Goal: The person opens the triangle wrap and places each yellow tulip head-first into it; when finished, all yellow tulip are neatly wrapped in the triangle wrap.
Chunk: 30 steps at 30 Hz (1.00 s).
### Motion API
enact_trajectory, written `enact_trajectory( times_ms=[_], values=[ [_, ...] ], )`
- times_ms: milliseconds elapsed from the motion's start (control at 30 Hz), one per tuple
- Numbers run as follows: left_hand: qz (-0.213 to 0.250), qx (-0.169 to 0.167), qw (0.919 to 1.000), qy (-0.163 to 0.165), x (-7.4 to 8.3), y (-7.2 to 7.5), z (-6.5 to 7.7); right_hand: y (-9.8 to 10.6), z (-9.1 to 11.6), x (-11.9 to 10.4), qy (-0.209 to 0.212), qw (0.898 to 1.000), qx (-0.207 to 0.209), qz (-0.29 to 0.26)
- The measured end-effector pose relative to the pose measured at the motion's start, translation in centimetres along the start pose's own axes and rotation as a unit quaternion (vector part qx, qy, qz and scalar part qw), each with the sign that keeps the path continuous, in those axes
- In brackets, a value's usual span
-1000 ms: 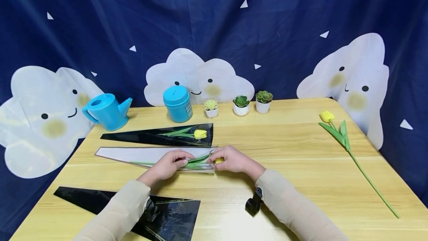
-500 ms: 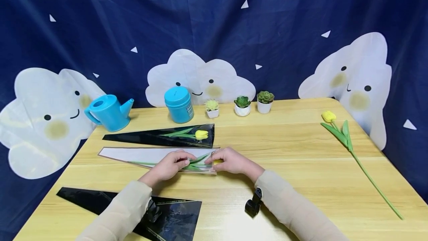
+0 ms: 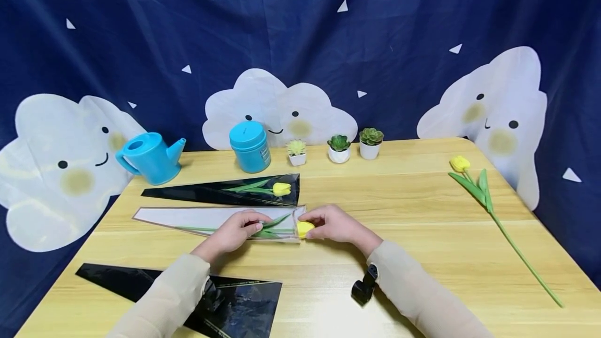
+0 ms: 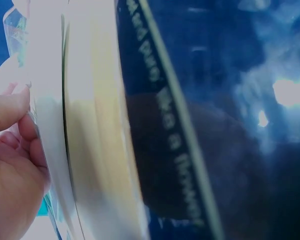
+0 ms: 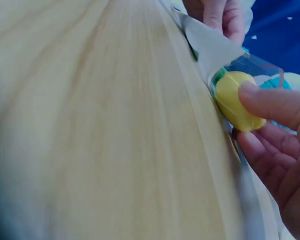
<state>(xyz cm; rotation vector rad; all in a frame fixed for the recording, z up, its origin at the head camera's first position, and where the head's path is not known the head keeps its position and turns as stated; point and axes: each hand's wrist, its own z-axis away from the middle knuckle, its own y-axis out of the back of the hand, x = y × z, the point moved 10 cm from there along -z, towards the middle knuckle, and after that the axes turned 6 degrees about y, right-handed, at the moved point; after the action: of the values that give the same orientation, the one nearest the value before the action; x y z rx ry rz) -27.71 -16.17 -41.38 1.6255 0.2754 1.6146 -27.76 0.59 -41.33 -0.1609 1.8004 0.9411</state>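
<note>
A yellow tulip (image 3: pixel 306 230) lies along a white, clear-fronted flower sleeve (image 3: pixel 183 217), its stem and leaves inside and its bloom at the wide right end. My left hand (image 3: pixel 238 230) pinches the sleeve near the leaves; in the left wrist view that hand (image 4: pixel 15 145) has thumb and fingers together at the sleeve's edge. The right hand (image 3: pixel 335 225) holds the bloom between thumb and fingers. Close up in the right wrist view, the thumb lies on the yellow petals (image 5: pixel 235 102) beside the sleeve's clear mouth (image 5: pixel 265 72).
Behind lies a black sleeve (image 3: pixel 188 190) with a yellow tulip in it. Another black sleeve (image 3: pixel 249 301) lies in front, partly under the left forearm. A loose tulip (image 3: pixel 485 197) rests at right. A watering can (image 3: pixel 152 158), blue canister (image 3: pixel 250 147) and small potted plants (image 3: pixel 339 148) line the back.
My right hand has shifted slightly right, and more of the yellow bloom and the sleeve's mouth shows. The left hand stays at nearly the same spot.
</note>
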Motion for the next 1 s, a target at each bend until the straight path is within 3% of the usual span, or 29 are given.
enact_trajectory(
  times_ms=[367,600,800,1000],
  values=[
    [-0.007,0.006,0.9997,-0.023,0.6,0.7,0.3,0.4,-1.0,-0.2,-0.019,0.997,0.079,-0.004],
    [-0.017,0.025,0.9995,-0.013,0.4,1.2,0.3,-0.1,-2.1,-0.6,-0.014,0.993,0.111,-0.032],
    [-0.016,0.026,0.9995,0.000,0.3,1.3,0.3,-0.8,-2.8,-1.1,0.012,0.993,0.113,-0.009],
    [-0.029,0.039,0.9988,0.001,0.3,1.7,0.5,-1.5,-3.4,-1.2,0.010,0.995,0.103,0.004]
  ],
)
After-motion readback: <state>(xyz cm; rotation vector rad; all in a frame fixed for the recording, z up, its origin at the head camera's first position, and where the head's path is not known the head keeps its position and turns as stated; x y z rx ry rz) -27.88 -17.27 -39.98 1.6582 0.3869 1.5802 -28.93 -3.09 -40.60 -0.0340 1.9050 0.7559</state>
